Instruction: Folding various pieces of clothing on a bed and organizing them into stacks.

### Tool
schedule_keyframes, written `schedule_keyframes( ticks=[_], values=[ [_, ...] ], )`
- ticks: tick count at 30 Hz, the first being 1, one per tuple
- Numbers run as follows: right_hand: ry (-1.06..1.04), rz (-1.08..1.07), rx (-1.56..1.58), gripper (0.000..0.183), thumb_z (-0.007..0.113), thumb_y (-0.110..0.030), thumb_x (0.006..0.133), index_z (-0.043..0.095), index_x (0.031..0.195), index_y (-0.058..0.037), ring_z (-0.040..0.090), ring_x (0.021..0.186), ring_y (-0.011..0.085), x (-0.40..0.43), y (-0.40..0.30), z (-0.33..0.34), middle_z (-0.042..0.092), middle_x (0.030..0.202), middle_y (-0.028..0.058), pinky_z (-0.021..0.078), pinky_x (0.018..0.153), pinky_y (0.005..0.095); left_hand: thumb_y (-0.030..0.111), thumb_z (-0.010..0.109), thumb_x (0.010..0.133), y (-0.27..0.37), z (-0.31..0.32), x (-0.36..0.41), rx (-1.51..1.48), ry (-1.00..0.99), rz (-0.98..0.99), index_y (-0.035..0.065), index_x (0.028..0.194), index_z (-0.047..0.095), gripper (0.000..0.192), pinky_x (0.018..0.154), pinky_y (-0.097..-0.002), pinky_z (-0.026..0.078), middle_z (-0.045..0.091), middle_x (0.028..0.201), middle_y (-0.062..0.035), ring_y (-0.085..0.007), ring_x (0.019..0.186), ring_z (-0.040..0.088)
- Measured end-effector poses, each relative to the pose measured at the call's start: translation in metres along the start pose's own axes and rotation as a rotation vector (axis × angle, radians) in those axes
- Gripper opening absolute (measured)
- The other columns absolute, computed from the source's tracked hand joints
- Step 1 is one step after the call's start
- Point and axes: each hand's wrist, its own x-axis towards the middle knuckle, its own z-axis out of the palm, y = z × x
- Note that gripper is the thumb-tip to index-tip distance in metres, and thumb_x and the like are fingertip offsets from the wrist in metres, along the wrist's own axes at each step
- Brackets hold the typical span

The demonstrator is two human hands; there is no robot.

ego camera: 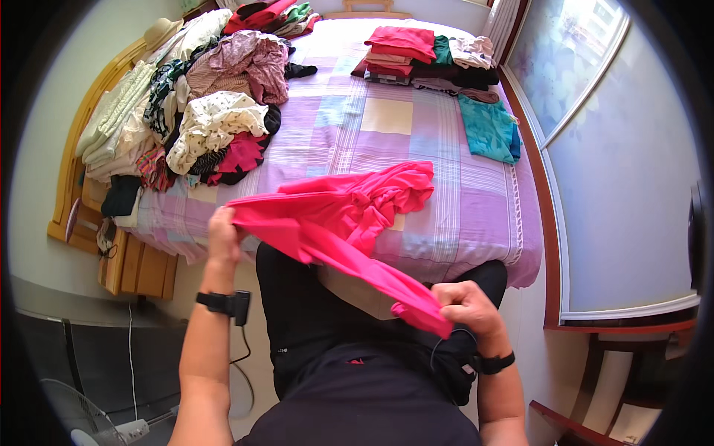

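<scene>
A bright pink garment [357,206] is stretched between my two hands over the near edge of the bed. My left hand [224,234] grips its upper left corner. Lower down, above my right thigh, my right hand [468,306] is closed on another end of the same fabric. The cloth runs slanting and taut between them, while its far part lies bunched on the plaid bedspread [387,117]. Which part of the garment each hand holds is unclear.
A loose heap of clothes [223,128] covers the bed's left side. Folded clothes [399,53] are stacked at the far right, with a folded turquoise garment [488,128] nearer. A wooden nightstand [139,262] stands left; a fan [83,412] is lower left.
</scene>
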Motion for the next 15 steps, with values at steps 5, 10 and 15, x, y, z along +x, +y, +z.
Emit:
schedule_keyframes(
  ticks=[5, 10, 15],
  values=[
    [0.063, -0.107, 0.264, 0.047, 0.079, -0.031, 0.082, 0.045, 0.062, -0.0047, 0.048, 0.067, 0.0145, -0.024, 0.003, -0.015, 0.051, 0.071, 0.0029, 0.0349, 0.062, 0.0303, 0.018, 0.043, 0.106, 0.003, -0.136, 0.025, -0.381, 0.049, -0.137, -0.0062, 0.124, 0.061, 0.035, 0.105, -0.0476, 0.054, 0.069, 0.124, -0.0214, -0.0322, 0.114, 0.068],
    [-0.291, 0.155, 0.118, 0.023, 0.070, -0.007, 0.087, 0.054, 0.070, -0.0019, 0.048, 0.072, 0.0095, -0.019, 0.010, 0.009, 0.051, 0.075, -0.0025, 0.0390, 0.067, 0.0295, 0.022, 0.041, 0.109, -0.026, -0.179, -0.003, -0.295, 0.095, -0.328, -0.0031, 0.130, 0.058, 0.037, 0.108, -0.0489, 0.052, 0.066, 0.130, -0.0217, -0.0328, 0.119, 0.066],
    [-0.361, 0.483, -0.093, 0.017, 0.065, -0.008, 0.086, 0.057, 0.071, -0.0029, 0.045, 0.066, 0.0067, 0.019, 0.041, 0.035, 0.050, 0.067, -0.0048, 0.0383, 0.061, 0.0290, 0.024, 0.040, 0.110, -0.046, -0.215, 0.016, -0.270, 0.249, -0.258, -0.0001, 0.131, 0.058, 0.036, 0.108, -0.0507, 0.051, 0.065, 0.132, -0.0184, -0.0340, 0.122, 0.064]
  ],
)
